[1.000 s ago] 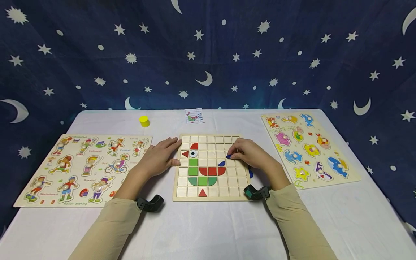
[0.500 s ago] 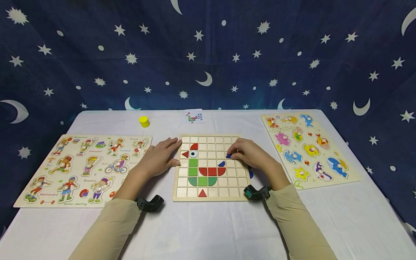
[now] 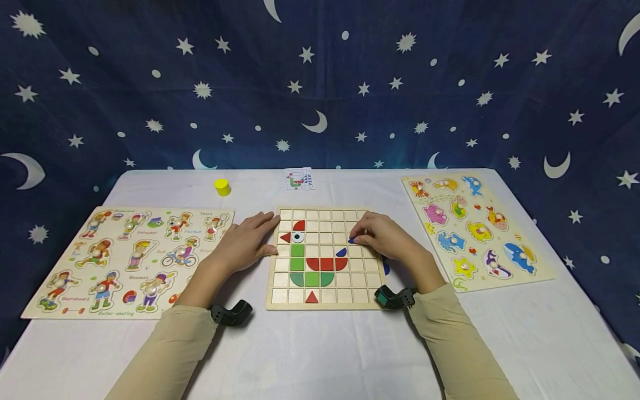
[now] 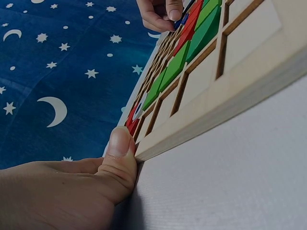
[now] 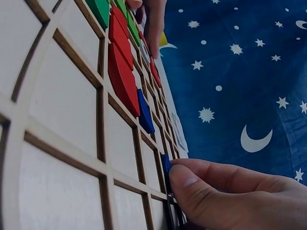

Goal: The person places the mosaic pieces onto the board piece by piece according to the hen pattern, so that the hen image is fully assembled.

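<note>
I see a small blue wooden piece (image 3: 352, 240) pinched at the tips of my right hand (image 3: 387, 239), low over the wooden grid board (image 3: 325, 303), in the cell up and to the right of the blue curved tile (image 3: 341, 252) already seated there. In the right wrist view the piece (image 5: 165, 165) stands on edge against a grid rib, thumb and forefinger narrow around it, so it lies straight ahead of the fingers (image 5: 192, 184), its long axis along the board's row. My right hand is much the nearer one.

My left hand (image 3: 245, 244) rests flat at the board's left edge, fingers relaxed, thumb (image 4: 120, 153) pressed to the board's side. On the board, left of the blue piece, red and green tiles (image 3: 312, 264) form a bird shape.

Beyond the board lies a small pattern card (image 3: 299, 179); left of the board a sports peg puzzle (image 3: 125, 261) and yellow cylinder (image 3: 222, 186), right of it a sea-animal puzzle (image 3: 475, 230), all on the white bench (image 3: 320, 355).
</note>
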`<state>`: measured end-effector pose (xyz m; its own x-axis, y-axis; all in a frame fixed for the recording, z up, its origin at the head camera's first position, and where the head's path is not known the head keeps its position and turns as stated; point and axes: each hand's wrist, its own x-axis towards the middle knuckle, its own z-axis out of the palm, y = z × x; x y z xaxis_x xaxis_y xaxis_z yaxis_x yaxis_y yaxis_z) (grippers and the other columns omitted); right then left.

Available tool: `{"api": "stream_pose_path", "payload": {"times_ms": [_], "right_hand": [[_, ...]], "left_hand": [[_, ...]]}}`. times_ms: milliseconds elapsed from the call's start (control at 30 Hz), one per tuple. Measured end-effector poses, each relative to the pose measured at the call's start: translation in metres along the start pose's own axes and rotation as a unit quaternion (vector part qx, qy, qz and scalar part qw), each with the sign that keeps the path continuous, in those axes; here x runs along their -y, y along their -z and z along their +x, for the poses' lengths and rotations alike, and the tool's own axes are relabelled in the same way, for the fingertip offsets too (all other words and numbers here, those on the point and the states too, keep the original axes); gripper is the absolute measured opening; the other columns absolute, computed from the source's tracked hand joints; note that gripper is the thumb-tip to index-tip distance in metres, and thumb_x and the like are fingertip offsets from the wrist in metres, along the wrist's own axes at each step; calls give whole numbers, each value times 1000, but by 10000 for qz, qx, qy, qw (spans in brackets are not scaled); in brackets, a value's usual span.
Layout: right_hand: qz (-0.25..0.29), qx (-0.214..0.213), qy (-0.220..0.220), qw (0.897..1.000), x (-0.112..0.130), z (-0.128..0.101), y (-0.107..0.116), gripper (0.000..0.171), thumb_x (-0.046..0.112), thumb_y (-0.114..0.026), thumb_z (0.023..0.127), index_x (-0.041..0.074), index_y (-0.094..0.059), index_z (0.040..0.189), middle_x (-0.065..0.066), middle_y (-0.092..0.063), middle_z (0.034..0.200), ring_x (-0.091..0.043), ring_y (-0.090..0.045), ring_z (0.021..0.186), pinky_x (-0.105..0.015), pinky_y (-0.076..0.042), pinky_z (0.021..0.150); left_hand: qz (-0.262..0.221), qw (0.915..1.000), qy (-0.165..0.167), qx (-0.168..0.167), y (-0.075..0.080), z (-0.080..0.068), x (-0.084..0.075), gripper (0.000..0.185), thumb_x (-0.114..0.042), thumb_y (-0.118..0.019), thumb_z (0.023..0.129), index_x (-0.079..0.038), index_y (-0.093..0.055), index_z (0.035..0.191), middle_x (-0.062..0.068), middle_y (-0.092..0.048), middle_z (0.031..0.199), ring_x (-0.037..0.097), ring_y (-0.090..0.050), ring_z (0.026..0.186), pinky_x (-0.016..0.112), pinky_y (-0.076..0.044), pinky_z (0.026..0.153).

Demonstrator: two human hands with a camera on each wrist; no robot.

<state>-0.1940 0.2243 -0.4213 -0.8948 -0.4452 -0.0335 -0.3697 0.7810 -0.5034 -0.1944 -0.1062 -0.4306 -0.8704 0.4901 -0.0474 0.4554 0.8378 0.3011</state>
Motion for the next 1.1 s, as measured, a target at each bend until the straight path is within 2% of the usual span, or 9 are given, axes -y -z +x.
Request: {"api": "stream_pose_path", "payload": {"times_ms": [333,433,533,667,767,900,1100], "right_hand": [[151,-48,-39,9999,-3,-3,5,10,18,-66,89,16,-73,96,0,-61,95,-14,-54,84,-32,-44,77],[163,-152,-229,9995,-12,-8,15,12,19,-67,89,16,-73,99,-1,-61,94,-15,-52,81,-32,-42,75],[36,-187,-604,9980,-23,-14,25,15,18,-67,89,15,-71,103,-3,-61,91,-17,-50,79,-32,-41,74],[11,56,-1068,9943,-37,-20,34,18,18,-66,90,12,-69,107,-5,-61,91,-18,-51,80,-31,-43,72],[158,347,-1260,9913,-41,-22,36,19,19,-65,90,11,-68,108,-4,-60,89,-18,-51,80,-31,-43,72],[285,593,-1380,9882,-42,-24,36,19,18,-66,89,10,-66,106,-3,-57,85,-17,-50,78,-30,-41,69],[328,599,-1411,9876,-43,-27,36,16,18,-68,88,10,-66,102,-3,-56,84,-17,-50,79,-30,-40,70]], "left_hand": [[-12,10000,-23,-12,1,0,-1,75,-48,-60,88,-15,-32,149,10,-31,155,34,-29,142,64,-30,104],[-56,10000,-19,-13,1,0,-1,75,-48,-59,88,-16,-32,149,9,-31,155,33,-28,143,64,-30,104],[-62,10000,-17,-9,1,0,-1,74,-48,-60,88,-15,-32,149,10,-31,155,33,-27,143,63,-30,104],[-1,10000,-10,-38,2,-2,-2,74,-47,-61,88,-15,-33,149,10,-32,154,34,-29,142,63,-31,103],[15,10000,-13,-71,2,-2,-1,74,-46,-61,88,-14,-33,149,11,-32,154,35,-29,142,64,-30,103],[-7,10000,-4,-64,1,-2,-1,74,-46,-61,88,-14,-33,149,11,-32,154,35,-29,142,65,-29,103],[-48,10000,11,-15,0,-1,-1,74,-47,-60,88,-15,-33,149,10,-31,154,34,-28,143,64,-30,104]]}}
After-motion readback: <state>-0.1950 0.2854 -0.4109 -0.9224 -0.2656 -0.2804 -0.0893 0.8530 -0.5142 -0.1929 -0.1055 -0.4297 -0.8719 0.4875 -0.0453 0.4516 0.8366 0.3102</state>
